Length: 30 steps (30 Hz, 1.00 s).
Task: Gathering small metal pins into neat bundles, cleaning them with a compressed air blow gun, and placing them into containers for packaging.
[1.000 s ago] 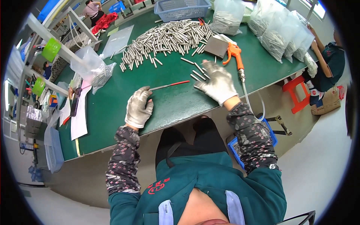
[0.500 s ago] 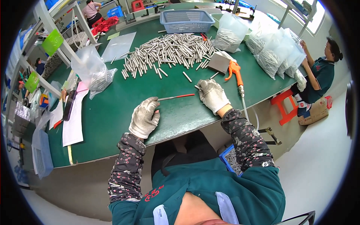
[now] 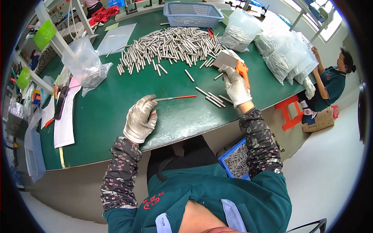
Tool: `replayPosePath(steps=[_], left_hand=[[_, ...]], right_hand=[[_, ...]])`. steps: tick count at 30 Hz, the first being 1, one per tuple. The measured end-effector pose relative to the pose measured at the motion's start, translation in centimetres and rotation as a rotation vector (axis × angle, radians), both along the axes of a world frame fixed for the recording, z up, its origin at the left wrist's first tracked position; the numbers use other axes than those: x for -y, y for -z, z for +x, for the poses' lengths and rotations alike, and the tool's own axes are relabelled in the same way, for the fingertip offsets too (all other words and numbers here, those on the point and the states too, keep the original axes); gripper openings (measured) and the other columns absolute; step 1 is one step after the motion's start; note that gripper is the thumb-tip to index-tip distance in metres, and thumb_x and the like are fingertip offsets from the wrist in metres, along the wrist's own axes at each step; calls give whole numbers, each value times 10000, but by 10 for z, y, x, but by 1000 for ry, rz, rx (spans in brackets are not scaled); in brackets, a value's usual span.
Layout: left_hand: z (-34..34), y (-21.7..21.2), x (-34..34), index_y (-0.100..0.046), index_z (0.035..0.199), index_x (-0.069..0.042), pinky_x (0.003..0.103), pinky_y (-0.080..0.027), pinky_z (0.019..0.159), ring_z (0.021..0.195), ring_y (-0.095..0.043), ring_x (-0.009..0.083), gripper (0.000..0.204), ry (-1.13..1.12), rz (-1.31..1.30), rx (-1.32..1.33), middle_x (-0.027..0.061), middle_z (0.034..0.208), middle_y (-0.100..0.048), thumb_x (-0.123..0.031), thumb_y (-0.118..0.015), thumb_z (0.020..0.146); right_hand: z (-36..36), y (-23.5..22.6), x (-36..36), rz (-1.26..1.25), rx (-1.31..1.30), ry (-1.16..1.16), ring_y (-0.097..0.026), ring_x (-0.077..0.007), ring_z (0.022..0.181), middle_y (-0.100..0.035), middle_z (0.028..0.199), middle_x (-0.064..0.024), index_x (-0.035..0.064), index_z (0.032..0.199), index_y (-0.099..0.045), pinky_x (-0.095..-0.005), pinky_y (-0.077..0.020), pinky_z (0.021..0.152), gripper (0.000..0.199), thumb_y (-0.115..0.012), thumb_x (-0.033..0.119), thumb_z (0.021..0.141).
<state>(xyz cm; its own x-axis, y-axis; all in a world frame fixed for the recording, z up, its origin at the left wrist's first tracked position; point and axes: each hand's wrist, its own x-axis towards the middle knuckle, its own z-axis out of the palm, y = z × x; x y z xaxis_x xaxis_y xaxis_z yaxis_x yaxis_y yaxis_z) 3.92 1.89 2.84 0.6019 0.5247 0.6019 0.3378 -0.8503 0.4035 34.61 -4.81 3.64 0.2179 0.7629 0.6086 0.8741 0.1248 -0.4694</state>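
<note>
My left hand, gloved in white with grey stains, is closed around a slim needle file with a red handle, which points right above the table. My gloved right hand is raised beside a grey block and an orange air blow gun. Its fingertips pinch a short metal pin. Several loose pins lie on the green table just left of that wrist. A single pin lies between them and the big pile of pins.
A blue-grey basket stands behind the pile. Clear bags of pins are at right, another bag at left. Papers lie on the left side. A blue bin of pins is below the table edge. A co-worker sits at right.
My right hand has moved up and right to the grey block, a pin at its fingertips. Several pins now show on the table where it was. My left hand still holds the file.
</note>
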Motion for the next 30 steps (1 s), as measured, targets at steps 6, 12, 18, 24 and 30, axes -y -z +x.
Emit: replayPosePath(steps=[6,12,18,24,30], left_hand=[[68,-25,-2,-561,935,-49,346,-446,774,936,-547,246,278,185,234,-265,95,1066,-558,-9,-564,660],[126,-1,-12,-626,890,-119,337,-429,820,1021,-521,207,183,57,325,-410,36,1082,-567,-100,-548,727],[141,-6,-14,-623,859,-114,337,-417,799,974,-521,210,134,23,226,-605,55,979,-566,-145,-567,742],[143,8,-18,-615,856,-94,318,-431,755,929,-534,193,156,-31,314,-452,40,901,-554,-145,-527,738],[131,-3,-20,-567,887,-14,376,-448,777,944,-524,277,229,0,164,-78,110,1011,-545,-44,-636,671]], right_hand=[[0,-15,-10,-538,715,169,-633,-269,693,-618,717,-108,52,838,-570,-375,-487,562,101,-507,70,762],[5,-13,-20,-581,743,79,-640,-272,711,-645,744,-108,73,721,-649,-369,-495,605,119,-533,96,726],[-16,-19,24,-647,252,156,-601,-316,768,-579,864,-161,94,825,-633,-414,-477,681,300,-517,370,807],[-45,-6,43,-462,452,261,-529,-286,878,-549,934,-149,12,1051,-555,-399,-417,737,545,-605,410,682],[-43,-2,36,-598,362,222,-542,-295,951,-548,919,-160,-4,949,-531,-385,-499,750,271,-564,183,756]])
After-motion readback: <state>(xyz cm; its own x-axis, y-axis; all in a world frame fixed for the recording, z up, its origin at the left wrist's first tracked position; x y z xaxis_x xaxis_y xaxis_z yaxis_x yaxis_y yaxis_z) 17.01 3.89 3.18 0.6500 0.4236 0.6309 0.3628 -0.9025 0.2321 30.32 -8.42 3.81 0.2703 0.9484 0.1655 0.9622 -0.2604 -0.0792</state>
